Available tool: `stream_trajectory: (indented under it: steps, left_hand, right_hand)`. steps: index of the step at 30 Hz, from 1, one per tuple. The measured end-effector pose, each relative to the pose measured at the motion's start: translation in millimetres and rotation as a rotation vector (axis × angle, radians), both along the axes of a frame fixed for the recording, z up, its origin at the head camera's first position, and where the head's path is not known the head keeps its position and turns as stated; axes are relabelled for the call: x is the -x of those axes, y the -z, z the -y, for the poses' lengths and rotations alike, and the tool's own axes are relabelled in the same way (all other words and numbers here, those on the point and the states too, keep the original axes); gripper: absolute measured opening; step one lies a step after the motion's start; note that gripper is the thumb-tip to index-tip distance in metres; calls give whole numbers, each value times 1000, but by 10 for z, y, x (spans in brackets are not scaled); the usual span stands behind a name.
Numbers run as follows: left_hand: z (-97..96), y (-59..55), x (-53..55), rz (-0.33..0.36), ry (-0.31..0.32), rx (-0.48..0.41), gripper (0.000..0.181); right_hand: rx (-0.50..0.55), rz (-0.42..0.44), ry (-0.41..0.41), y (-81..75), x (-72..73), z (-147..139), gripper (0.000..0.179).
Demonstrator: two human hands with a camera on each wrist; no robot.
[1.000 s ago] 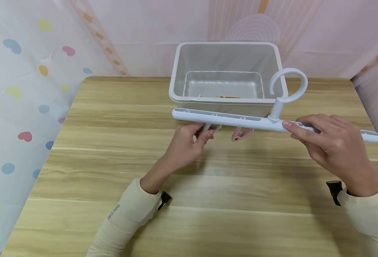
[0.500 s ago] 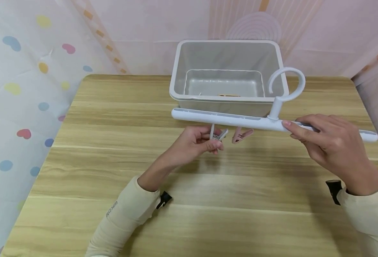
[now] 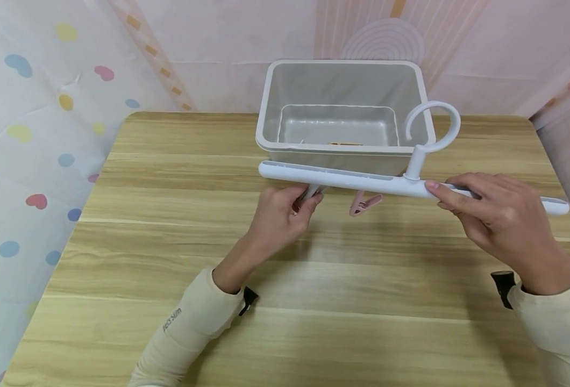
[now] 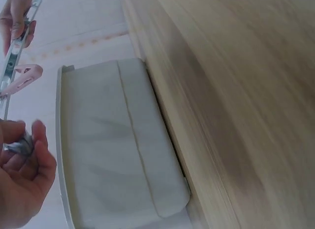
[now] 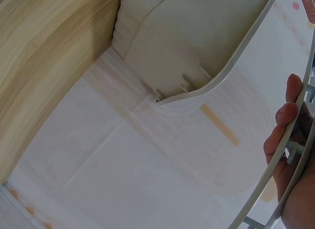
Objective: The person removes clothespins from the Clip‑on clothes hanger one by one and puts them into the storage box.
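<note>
A white clip hanger (image 3: 333,177), a long bar with a round hook (image 3: 454,129), is held up in front of the bin. My right hand (image 3: 503,215) grips its right half, thumb on the near side; the right wrist view shows the fingers curled under the bar. Beneath the left half, my left hand (image 3: 280,217) pinches a pale grey clothespin (image 4: 22,145) between thumb and fingers. That clothespin's upper end meets the underside of the bar, and the hand hides much of it. A pink clothespin (image 3: 364,206) hangs from the bar between the hands.
Behind the hanger a grey plastic bin (image 3: 343,152) stands at the table's back edge, with a small orange item (image 3: 345,144) inside. The wooden table (image 3: 362,322) stretches toward the front. A patterned cloth (image 3: 217,48) hangs behind it.
Half a second ago, the left hand was slightly lower and farther right, with the clothespin's spread legs showing. It has shifted up and left, closer to the bar. Right hand and hanger stay nearly still.
</note>
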State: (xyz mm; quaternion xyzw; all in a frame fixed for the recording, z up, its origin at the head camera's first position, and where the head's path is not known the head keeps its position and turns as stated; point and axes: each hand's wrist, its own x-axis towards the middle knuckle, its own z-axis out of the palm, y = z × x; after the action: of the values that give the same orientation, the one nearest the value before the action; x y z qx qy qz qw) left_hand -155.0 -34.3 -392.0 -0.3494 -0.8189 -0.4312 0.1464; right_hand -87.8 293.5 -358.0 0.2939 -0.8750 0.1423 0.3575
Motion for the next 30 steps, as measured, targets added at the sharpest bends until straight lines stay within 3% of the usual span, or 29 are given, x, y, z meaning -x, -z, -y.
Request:
stream_trajectory:
  steps: [5,8,9,11,16,19,22,24,27,30]
  left_hand:
    - [3,13,-17,-138,-102,58,15]
    - [7,9,-25,-137,-120,79,15]
    - [6,1,-26,-103,-99,72,13]
    - [3,-15,-28,41,-21,28,9]
    - [-3,-70,-43,594,218,-166,15]
    - [-2,-104,-60,807,316,-256,17]
    - [1,-131,-73,889,381,-307,18]
    - [3,-143,-77,896,400,-317,19]
    - [0,-148,-72,869,367,-293,18]
    - [-9,-143,-71,781,281,-228,18]
  right_hand:
    - [-11,2,4,3,-2,-4,37]
    - [-16,1,3,2,-3,-9,37]
    - [-20,1,4,2,-3,-10,37]
    - [-26,1,3,0,-4,-12,37]
    - [0,-2,-9,-1,3,-1,36]
    - [26,-8,-23,1,10,15,34]
    - [47,-12,-34,1,17,31,33]
    - [55,-14,-38,2,20,38,32]
    - [57,-17,-34,7,22,35,32]
    - [35,-15,-21,14,20,16,34]
